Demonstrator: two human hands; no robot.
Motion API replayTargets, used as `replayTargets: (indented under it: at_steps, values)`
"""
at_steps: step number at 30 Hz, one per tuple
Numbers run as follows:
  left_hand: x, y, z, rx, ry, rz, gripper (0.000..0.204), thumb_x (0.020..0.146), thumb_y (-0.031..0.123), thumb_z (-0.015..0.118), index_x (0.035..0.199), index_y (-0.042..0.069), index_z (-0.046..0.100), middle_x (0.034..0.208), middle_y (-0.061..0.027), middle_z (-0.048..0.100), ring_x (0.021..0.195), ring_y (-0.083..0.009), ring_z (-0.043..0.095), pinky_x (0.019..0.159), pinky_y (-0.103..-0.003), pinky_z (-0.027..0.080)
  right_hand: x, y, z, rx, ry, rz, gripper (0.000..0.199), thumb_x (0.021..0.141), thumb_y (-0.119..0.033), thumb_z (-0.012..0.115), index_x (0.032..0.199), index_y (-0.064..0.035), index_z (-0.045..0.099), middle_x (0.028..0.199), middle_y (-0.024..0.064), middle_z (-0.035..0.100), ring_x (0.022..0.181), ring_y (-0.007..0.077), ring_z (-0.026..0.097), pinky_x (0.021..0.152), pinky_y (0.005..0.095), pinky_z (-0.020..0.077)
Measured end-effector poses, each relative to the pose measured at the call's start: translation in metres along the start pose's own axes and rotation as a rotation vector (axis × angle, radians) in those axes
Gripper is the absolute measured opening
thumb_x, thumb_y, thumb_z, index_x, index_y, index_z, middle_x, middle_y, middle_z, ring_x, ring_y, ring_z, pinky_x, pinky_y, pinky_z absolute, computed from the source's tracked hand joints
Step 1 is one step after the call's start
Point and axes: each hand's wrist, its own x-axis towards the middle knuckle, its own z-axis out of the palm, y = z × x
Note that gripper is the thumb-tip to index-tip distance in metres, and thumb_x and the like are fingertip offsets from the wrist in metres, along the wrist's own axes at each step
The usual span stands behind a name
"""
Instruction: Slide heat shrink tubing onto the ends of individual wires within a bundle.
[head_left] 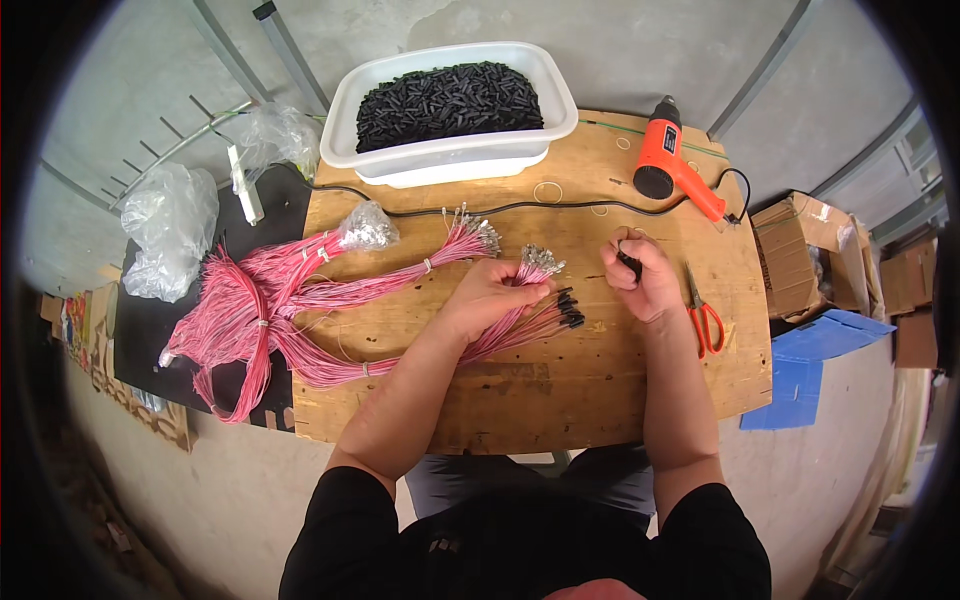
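Observation:
My left hand [492, 296] is closed around a bundle of pink wires [516, 316], whose bare metal-tipped ends [541, 262] stick up past the fingers. Just below that hand, several wires of the bundle end in black sleeves [570, 308]. To the right, apart from the bundle, my right hand [645, 278] is curled in a fist with a black sleeve [629, 262] showing between the fingers; how many pieces it holds is hidden. More tied pink wires [225, 300] spread over the left of the table, one bunch with metal tips [478, 238] beside my left hand.
A white tub [450, 160] of short black sleeves stands at the back. An orange heat gun [672, 160] lies back right, its black cable crossing the wooden table [540, 410]. Orange-handled scissors [706, 325] lie right of my right hand. Clear plastic bags [172, 230] sit far left.

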Motion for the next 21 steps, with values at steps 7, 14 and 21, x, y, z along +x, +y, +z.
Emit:
replayTargets:
  at_steps: [7,14,21]
  values:
    - [0.001,-0.005,0.001,-0.076,-0.016,0.058,0.023,0.093,0.009,0.073,0.109,-0.006,0.071,0.083,-0.0037,0.068,0.068,-0.0090,0.058,0.063,-0.025,0.049,0.003,0.010,0.007,-0.225,-0.052,0.033,0.014,0.085,0.002,0.067,0.098,-0.0022,0.064,0.079,0.0054,0.064,0.055,0.0026,0.039,0.048,0.0198,0.0292]
    - [0.001,-0.007,0.004,-0.094,0.040,0.009,0.020,0.095,0.008,0.069,0.110,-0.005,0.069,0.088,-0.0082,0.071,0.076,-0.0120,0.065,0.069,-0.024,0.054,0.003,0.024,0.012,-0.467,0.036,0.013,0.016,0.086,0.001,0.067,0.101,0.0028,0.071,0.077,0.0021,0.062,0.055,0.0027,0.039,0.049,0.0201,0.0271]
    - [0.004,-0.011,0.002,0.010,-0.031,0.109,0.014,0.096,0.008,0.069,0.100,-0.004,0.069,0.085,-0.0063,0.069,0.073,-0.0109,0.062,0.067,-0.025,0.051,-0.001,0.031,0.024,-0.582,0.033,-0.056,0.017,0.086,-0.006,0.074,0.100,0.0045,0.071,0.084,0.0012,0.066,0.068,0.0051,0.052,0.061,0.0206,0.0404]
